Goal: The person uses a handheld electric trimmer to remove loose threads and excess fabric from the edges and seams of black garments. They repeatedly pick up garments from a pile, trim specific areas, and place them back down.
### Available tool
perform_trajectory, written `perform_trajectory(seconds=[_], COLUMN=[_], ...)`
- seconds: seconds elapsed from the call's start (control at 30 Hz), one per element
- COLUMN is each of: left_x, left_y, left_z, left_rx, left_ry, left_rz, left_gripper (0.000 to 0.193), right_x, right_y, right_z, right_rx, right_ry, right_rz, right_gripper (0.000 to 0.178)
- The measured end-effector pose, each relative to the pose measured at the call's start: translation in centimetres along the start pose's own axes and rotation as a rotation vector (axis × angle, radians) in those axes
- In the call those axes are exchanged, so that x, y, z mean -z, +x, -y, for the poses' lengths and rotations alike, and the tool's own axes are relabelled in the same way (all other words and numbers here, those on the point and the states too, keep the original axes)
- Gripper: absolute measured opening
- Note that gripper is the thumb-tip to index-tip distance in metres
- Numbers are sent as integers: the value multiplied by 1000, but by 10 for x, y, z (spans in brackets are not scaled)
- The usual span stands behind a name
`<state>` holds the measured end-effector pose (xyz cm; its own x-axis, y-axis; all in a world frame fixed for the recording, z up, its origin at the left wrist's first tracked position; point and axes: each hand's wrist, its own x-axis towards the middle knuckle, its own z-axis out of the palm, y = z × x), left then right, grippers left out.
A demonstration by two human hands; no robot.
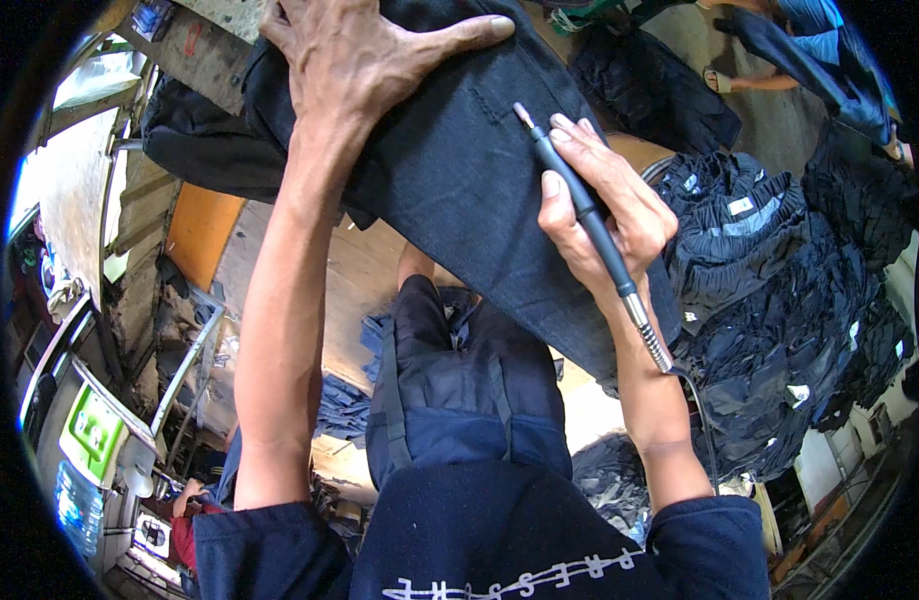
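Black denim trousers (430,200) lie spread across a raised support in front of me. My left hand (350,60) presses on the cloth near the top, its thumb stretched out to the right and its fingers apart. In my right hand (625,205) is a slim pen-shaped rotary grinder (585,205), gripped like a pen. Its pale tip points up and left, close beside a small scuffed patch (495,106) on the denim. I cannot tell whether the tip touches the cloth. From the tool's spring-sleeved rear end a thin dark cable (702,420) runs down along my right forearm.
A large heap of black garments (760,330) fills the right side. Another dark garment (660,90) lies beyond my right hand. At the far right a person in blue (820,55) handles dark cloth. A green plastic item (92,432) and an orange board (202,238) stand left.
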<state>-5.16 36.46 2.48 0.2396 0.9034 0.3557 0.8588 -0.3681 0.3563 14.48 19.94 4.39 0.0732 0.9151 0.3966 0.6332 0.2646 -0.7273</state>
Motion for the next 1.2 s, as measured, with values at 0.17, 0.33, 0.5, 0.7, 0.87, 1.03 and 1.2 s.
perform_trajectory(seconds=[0.17,0.33,0.5,0.7,0.87,1.03,1.2], left_x=[-1,43,54,15,-9,8,45], left_y=[5,5,-43,-7,56,44,-52], left_z=[1,-14,-23,51,94,70,-15], left_rx=[-5,-101,97,-177,-136,-22,-109], left_ry=[-20,-156,19,80,226,180,-101], left_rz=[-30,-64,67,-184,-190,-159,-136], left_gripper=[110,82,43,22,26,39,75], right_x=[6,45,75,22,-23,-20,79], right_y=[-10,-35,-69,-36,48,47,-49], right_z=[2,2,20,-12,-24,-40,-36], right_rx=[-202,-309,-694,-426,-256,-293,-570], right_ry=[-15,65,-193,-36,-28,113,187], right_rz=[-136,-264,-149,-256,-283,-256,-253], right_gripper=[28,31,36,26,18,24,24])
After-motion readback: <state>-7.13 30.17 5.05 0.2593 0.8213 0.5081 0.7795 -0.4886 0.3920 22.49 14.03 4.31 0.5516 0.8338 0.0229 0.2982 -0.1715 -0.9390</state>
